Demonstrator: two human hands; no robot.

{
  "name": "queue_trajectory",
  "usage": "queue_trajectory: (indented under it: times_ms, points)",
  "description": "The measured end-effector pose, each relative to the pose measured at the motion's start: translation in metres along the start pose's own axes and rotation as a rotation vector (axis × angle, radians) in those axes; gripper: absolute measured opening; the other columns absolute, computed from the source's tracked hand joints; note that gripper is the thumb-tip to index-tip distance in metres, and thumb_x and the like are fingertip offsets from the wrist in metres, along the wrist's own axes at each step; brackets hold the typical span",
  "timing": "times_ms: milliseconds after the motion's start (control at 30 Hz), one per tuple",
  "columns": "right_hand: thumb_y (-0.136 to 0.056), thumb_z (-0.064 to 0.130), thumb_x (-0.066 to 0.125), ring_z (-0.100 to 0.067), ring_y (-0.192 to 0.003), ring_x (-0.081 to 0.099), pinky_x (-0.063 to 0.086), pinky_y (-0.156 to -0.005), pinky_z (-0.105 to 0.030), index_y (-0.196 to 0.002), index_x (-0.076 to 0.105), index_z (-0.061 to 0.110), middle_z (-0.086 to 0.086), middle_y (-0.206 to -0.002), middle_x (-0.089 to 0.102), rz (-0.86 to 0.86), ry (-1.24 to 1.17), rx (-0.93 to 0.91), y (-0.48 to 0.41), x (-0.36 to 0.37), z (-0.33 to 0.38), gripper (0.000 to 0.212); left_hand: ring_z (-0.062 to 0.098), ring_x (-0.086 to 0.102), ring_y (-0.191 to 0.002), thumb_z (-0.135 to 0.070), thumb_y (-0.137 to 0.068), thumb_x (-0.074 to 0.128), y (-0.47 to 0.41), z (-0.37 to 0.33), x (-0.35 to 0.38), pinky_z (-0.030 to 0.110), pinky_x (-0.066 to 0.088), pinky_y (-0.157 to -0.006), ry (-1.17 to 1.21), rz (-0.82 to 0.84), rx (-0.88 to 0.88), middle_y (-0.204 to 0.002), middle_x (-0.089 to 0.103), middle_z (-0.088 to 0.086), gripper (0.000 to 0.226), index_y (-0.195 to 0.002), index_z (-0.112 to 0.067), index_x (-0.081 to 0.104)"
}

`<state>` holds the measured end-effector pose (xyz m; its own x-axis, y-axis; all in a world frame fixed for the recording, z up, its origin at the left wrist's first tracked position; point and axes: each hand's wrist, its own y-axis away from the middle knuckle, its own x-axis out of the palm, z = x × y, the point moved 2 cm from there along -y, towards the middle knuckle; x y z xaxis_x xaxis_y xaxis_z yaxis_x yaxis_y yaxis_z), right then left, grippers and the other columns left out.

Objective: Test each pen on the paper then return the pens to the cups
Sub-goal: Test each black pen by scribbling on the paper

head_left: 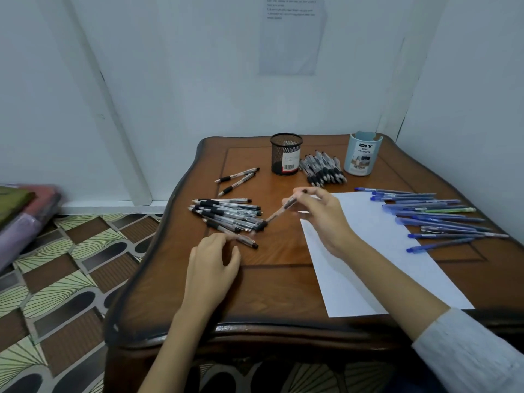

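- I am pinching a clear black-grip pen [279,211] in my right hand [321,215], fingers closed around its upper end, its far end slanting down to the left and reaching the edge of the near pile of black pens [226,215].
- I am resting my left hand [211,263] on the worktop [278,302], fingers loosely curled; the fingertips [224,236] are touching, or perhaps just pressing, the nearest pen of that pile, though blur is making the contact hard to judge.
- My right wrist is lying over the white paper [365,268], which is sitting flat to the right of the pile.
- Two more black pens [238,178] are lying apart, farther back on the left.
- The black mesh cup [285,154] is standing upright at the back, with another bunch of black pens [323,168] just beside it on the right.
- The pale blue cup [361,154] is standing upright just beyond that bunch.
- The blue pens [433,215] are lying spread along the right side, some overlapping the paper's edge.
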<state>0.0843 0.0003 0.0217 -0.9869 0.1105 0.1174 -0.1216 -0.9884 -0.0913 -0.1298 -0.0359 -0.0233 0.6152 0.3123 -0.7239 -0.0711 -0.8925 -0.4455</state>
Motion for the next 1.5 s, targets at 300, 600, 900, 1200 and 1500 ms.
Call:
queue_trajectory:
  times_ms: [300,600,900,1200,1500]
  points:
    - [-0.098,0.052,0.038,-0.004,-0.035,0.02,0.014,-0.035,-0.017,-0.092,0.064,0.016,0.005,-0.05,0.036,-0.085,-0.475,0.226,-0.013,-0.043,0.019,0.045,0.005,0.053,-0.105,-0.018,-0.089,0.06,-0.005,-0.037,0.029,0.023,0.041,-0.092,0.109,0.12,0.255,-0.11,0.063,-0.008,0.017,-0.105,-0.018,0.066]
    - [-0.092,0.039,0.052,-0.005,-0.034,0.018,0.013,-0.035,-0.017,-0.085,0.067,0.01,0.004,-0.047,0.037,-0.122,-0.6,0.315,-0.006,-0.057,0.015,0.034,0.002,0.039,-0.127,-0.037,-0.093,0.053,-0.013,-0.065,0.06,0.031,0.035,-0.105,0.093,0.359,0.351,-0.135,0.051,-0.01,0.032,-0.122,-0.025,0.06]
    - [-0.1,0.05,0.027,-0.018,-0.059,0.058,0.049,-0.05,-0.022,-0.111,0.066,0.001,-0.015,-0.077,0.069,-0.011,-0.429,0.438,-0.019,-0.068,-0.004,0.063,-0.001,0.036,-0.128,-0.043,-0.091,0.054,-0.014,-0.061,0.066,0.038,0.033,-0.109,0.143,0.407,0.305,-0.136,0.049,-0.013,0.037,-0.125,-0.027,0.058]
    - [-0.085,0.043,0.069,-0.008,-0.038,0.043,0.03,-0.034,-0.017,-0.07,0.059,0.012,-0.002,-0.055,0.058,-0.248,0.094,0.277,-0.019,-0.053,-0.026,0.035,-0.002,0.036,-0.127,-0.041,-0.091,0.057,-0.016,-0.062,0.067,0.033,0.033,-0.109,0.178,0.408,0.299,-0.135,0.05,-0.013,0.036,-0.123,-0.026,0.06]
    - [-0.094,0.038,0.057,-0.021,-0.036,0.048,0.035,-0.033,-0.021,-0.064,0.047,0.01,-0.013,-0.053,0.058,-0.265,0.253,0.016,-0.016,-0.036,-0.036,0.043,-0.003,0.035,-0.127,-0.041,-0.092,0.055,-0.015,-0.065,0.065,0.026,0.031,-0.109,0.16,0.426,0.299,-0.137,0.047,-0.013,0.035,-0.124,-0.028,0.056]
